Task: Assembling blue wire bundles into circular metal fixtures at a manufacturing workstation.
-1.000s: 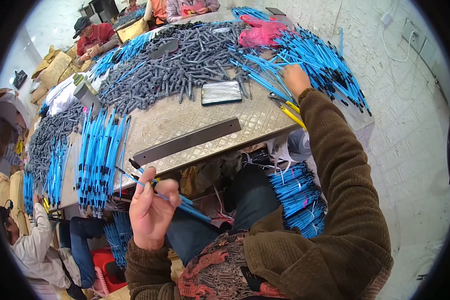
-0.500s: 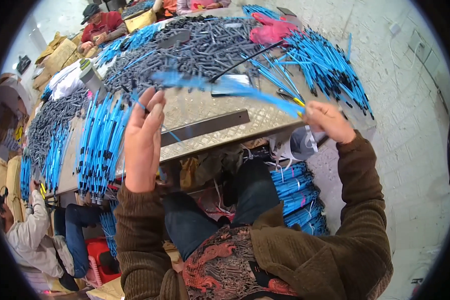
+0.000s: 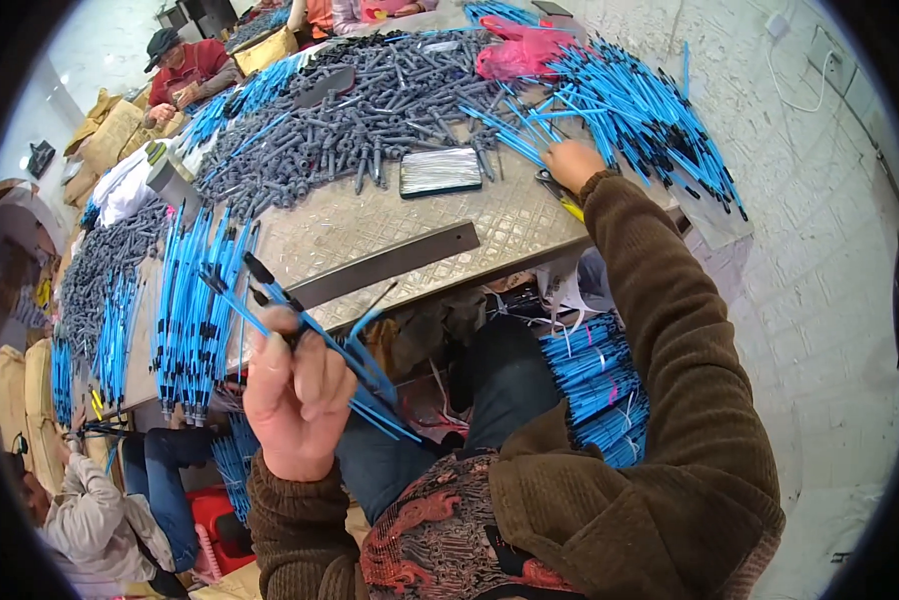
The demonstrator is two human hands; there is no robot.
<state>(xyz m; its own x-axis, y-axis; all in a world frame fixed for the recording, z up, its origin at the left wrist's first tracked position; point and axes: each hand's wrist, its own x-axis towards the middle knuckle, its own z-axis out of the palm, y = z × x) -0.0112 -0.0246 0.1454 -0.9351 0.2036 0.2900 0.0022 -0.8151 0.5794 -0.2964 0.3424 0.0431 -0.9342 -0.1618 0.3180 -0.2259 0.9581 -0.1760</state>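
Observation:
My left hand (image 3: pixel 298 400) is raised in front of the table edge, fingers curled round several thin blue tubes (image 3: pixel 375 408) with black end pieces. Some of these tubes stick out past each side of the fist, and one bends upward. My right hand (image 3: pixel 574 166) reaches over the table to the near side of a loose group of blue tubes (image 3: pixel 515 137). Its fingers are bunched, and what lies between them is hidden. Just below this hand lies a cutter-like tool with a yellow handle (image 3: pixel 572 209).
A big heap of grey plastic fittings (image 3: pixel 370 110) covers the table's middle. Blue tube piles lie at the right (image 3: pixel 660 125) and left (image 3: pixel 195 310). A metal bar (image 3: pixel 390 268) lies along the near edge, behind it a flat silver-topped box (image 3: pixel 441 172). Co-workers sit at the left and far side.
My right hand has moved left and away from me, to the loose tubes on the table. My left hand has lowered and closed round blue tubes; before, its fingers were stretched upward.

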